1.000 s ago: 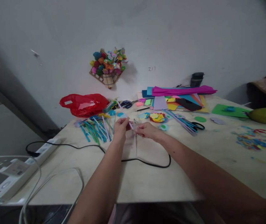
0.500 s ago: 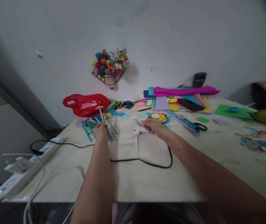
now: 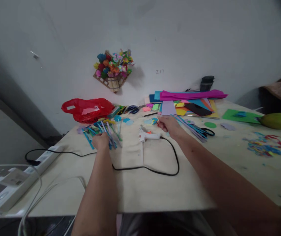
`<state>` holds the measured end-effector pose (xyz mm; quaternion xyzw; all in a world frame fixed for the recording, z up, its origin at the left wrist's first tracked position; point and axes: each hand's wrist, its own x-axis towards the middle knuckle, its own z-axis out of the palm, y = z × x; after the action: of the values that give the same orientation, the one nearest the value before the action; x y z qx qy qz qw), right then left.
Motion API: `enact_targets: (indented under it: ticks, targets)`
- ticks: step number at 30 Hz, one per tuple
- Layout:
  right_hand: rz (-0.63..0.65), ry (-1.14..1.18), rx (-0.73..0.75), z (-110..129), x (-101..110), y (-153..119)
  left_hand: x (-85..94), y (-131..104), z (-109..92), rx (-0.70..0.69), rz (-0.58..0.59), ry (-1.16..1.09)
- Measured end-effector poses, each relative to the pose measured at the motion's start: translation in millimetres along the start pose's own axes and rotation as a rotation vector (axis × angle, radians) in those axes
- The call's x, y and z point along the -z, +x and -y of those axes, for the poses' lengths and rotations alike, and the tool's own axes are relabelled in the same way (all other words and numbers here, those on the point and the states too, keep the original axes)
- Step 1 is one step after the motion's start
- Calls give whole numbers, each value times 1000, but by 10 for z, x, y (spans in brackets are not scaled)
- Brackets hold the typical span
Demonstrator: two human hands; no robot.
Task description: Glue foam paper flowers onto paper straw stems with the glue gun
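My left hand [image 3: 101, 141] rests at a pile of thin coloured strips [image 3: 113, 136], blue, purple and green. Its fingers look curled closed, but what lies in them is hidden among the strips. My right hand [image 3: 167, 126] reaches over the flower-shaped cut-outs [image 3: 150, 121] and covers part of them. Its fingertips are pinched together, with a bit of red at them that I cannot make out. Between the hands a white glue gun [image 3: 149, 136] lies on its stand, untouched, its black cord [image 3: 152, 170] looping toward me.
A red plastic bag [image 3: 88, 109] lies at the back left. Coloured sheets [image 3: 192, 95] are stacked at the back. Purple and blue strips and black scissors [image 3: 207, 131] lie right of my right hand. A white power strip [image 3: 24, 177] runs along the left edge, and scraps [image 3: 263, 146] lie at right.
My left hand has lowered to the strips; the purple strip with a yellow flower no longer stands up from it. My right hand has moved from the glue gun to the cut-outs.
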<state>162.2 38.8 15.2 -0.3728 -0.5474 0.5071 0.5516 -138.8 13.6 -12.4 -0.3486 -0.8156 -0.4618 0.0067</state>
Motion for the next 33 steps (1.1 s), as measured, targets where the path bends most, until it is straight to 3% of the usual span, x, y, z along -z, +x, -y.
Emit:
enact_targets:
  ticks: [2, 5, 13, 16, 19, 21, 24, 27, 30, 33]
  targets:
    - [-62, 25, 12, 17, 77, 33, 83, -56, -74, 129, -4, 62]
    - [-204, 17, 1, 60, 200, 75, 152, -142, -200, 157, 6, 79]
    - [-415, -153, 56, 169, 584, 173, 71, -248, -381, 19, -82, 95]
    - [-423, -217, 62, 143, 657, 208, 23, -241, -376, -112, -170, 40]
    - [-404, -352, 77, 97, 663, 224, -44, -243, -386, -366, -320, -49]
    - [-383, -477, 69, 72, 643, 222, -102, -279, -424, -547, -341, -107]
    - [-351, -674, 63, 56, 612, 213, -194, -410, -520, -793, -239, -207]
    - [-323, -860, 74, 77, 603, 200, -269, -590, -617, -924, -85, -304]
    - [-296, -1036, 35, 144, 621, 176, -305, -746, -680, -981, 76, -305]
    - [-231, -1204, -37, 228, 650, 137, -300, -842, -713, -931, 138, -264]
